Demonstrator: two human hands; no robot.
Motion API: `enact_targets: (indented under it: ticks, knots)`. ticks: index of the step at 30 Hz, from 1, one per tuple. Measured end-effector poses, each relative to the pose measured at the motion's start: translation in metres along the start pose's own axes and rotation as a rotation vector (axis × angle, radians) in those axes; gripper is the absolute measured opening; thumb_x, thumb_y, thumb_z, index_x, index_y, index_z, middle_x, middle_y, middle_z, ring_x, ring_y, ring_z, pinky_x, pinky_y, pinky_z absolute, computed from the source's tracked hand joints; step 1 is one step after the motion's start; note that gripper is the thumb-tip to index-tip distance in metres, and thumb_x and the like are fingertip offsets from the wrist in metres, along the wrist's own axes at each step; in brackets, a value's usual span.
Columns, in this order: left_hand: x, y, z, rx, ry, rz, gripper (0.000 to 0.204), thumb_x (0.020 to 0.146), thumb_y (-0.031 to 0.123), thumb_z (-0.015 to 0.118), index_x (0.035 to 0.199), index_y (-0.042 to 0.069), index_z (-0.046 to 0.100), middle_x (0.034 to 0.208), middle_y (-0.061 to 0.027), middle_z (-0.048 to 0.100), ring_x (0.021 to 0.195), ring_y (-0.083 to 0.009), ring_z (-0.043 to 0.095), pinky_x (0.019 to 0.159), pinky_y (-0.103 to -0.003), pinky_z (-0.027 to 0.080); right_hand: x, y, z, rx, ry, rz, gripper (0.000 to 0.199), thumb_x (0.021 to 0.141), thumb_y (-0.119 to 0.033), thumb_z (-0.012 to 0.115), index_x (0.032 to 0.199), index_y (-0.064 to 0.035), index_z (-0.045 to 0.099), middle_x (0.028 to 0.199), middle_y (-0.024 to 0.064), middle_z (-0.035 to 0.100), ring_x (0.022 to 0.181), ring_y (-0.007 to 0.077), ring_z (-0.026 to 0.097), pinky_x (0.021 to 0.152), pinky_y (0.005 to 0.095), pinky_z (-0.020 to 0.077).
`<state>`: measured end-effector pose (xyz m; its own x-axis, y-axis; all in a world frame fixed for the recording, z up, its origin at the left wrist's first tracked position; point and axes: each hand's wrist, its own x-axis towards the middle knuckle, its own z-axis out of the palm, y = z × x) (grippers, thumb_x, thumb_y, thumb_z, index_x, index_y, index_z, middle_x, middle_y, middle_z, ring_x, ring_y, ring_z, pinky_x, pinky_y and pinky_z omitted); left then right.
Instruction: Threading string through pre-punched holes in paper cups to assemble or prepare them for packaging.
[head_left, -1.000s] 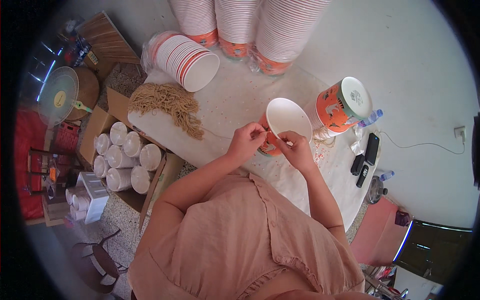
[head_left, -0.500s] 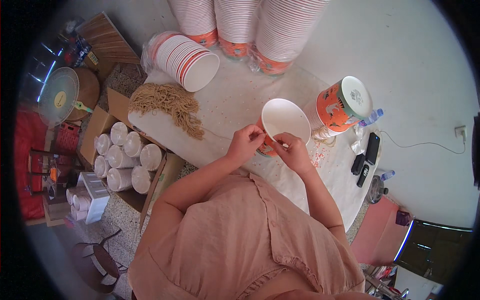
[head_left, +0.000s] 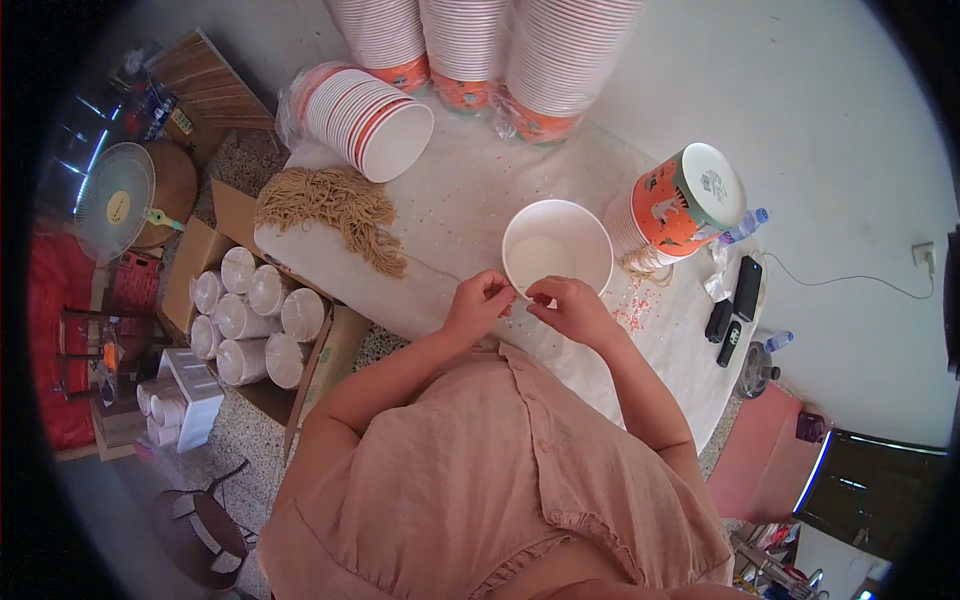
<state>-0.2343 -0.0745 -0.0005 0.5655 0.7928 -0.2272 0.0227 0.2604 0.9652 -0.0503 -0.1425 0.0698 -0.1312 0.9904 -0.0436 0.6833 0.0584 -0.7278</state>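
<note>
A white-lined paper bucket [head_left: 575,237] stands on the table in front of me, its open mouth facing up. Over its near rim my right hand [head_left: 572,308] is closed, fingertips inside the edge and thumb outside. My left hand [head_left: 478,306] is just left of it at the same rim, thumb and fingers pinched together. Whatever is in that pinch is too small to make out. Right of the bucket, a nested stack of orange printed paper buckets [head_left: 665,208] lies tilted, with some tan cord [head_left: 645,264] beside it. A bundle of tan cords [head_left: 335,212] lies at the table's left side.
Tall wrapped bucket stacks [head_left: 462,45] stand at the back, with another stack [head_left: 398,140] lying on its side. A cardboard box [head_left: 235,205] of wrapped white stacks sits at the left. Black devices [head_left: 746,290] lie on the table's right edge. Orange bits [head_left: 632,305] are scattered about.
The bucket has shifted slightly left and turned more upright, so its orange outside is hidden now. Both hands have come a little nearer to me, still at the near rim.
</note>
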Motion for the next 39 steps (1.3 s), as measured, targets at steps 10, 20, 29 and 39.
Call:
enact_targets:
  ticks: [10,20,29,39]
  knots:
    - [-0.001,-0.013,-0.004,-0.086,-0.049,-0.061,0.009,0.091,0.009,0.061,0.094,0.000,0.059,0.081,-0.0047,0.064,0.065,-0.0092,0.060,0.058,-0.024,0.051,0.016,0.012,0.012,0.075,0.041,0.138,0.019,0.085,-0.013,0.064,0.100,-0.0017,0.066,0.080,0.0136,0.069,0.070,0.0214,0.067,0.065,0.0323,0.0513]
    - [-0.001,-0.002,-0.004,0.024,-0.051,-0.074,0.010,0.089,0.007,0.060,0.096,0.000,0.060,0.081,-0.0036,0.064,0.069,-0.0087,0.059,0.061,-0.024,0.050,0.029,0.015,0.020,-0.047,0.039,0.042,0.013,0.084,-0.013,0.063,0.093,-0.0052,0.066,0.077,0.0150,0.067,0.071,0.0306,0.066,0.064,0.0379,0.0508]
    - [-0.002,0.008,-0.012,0.215,-0.063,0.071,0.016,0.091,0.011,0.061,0.100,-0.002,0.064,0.086,-0.0037,0.067,0.074,-0.0095,0.061,0.069,-0.026,0.050,0.012,0.007,-0.006,-0.183,0.334,-0.053,0.005,0.081,-0.009,0.060,0.084,-0.0052,0.059,0.080,0.0144,0.063,0.073,0.0344,0.063,0.064,0.0434,0.0496]
    - [-0.002,0.017,-0.028,0.427,-0.129,0.103,0.020,0.088,0.017,0.063,0.097,0.000,0.066,0.079,-0.0058,0.066,0.070,-0.0094,0.057,0.067,-0.028,0.049,-0.047,0.031,-0.058,-0.191,0.653,0.198,0.006,0.085,-0.007,0.061,0.091,-0.0050,0.062,0.078,0.0166,0.063,0.067,0.0337,0.064,0.059,0.0396,0.0500]
